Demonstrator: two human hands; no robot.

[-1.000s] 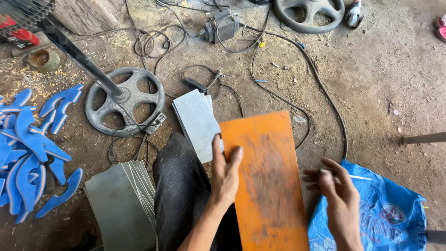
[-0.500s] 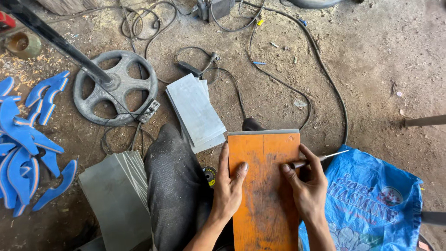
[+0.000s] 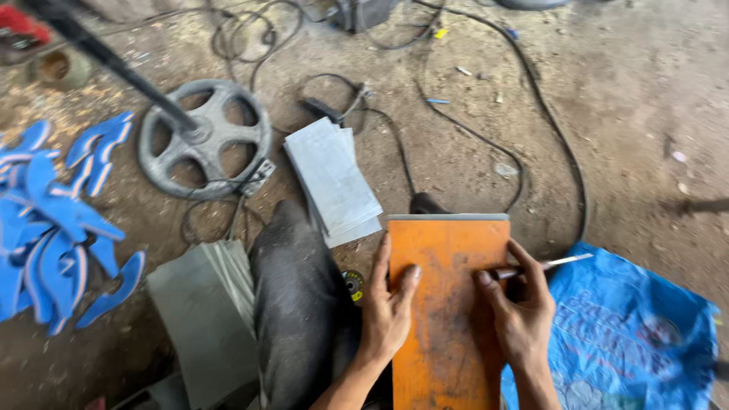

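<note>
Left hand (image 3: 389,307) lies flat on the orange template (image 3: 446,304) (open, gripping nothing); right hand (image 3: 520,307) pinches a scriber (image 3: 543,266).

The orange template plate (image 3: 444,304), smudged with dark grey streaks, is sitting over a pale grey sheet. Left of the plate, light grey metal sheets (image 3: 334,182) are showing a dull sheen; farther left, bright blue cut-outs (image 3: 53,228) are lying. Right of the plate, a blue printed sack (image 3: 630,334) is spreading.
</note>
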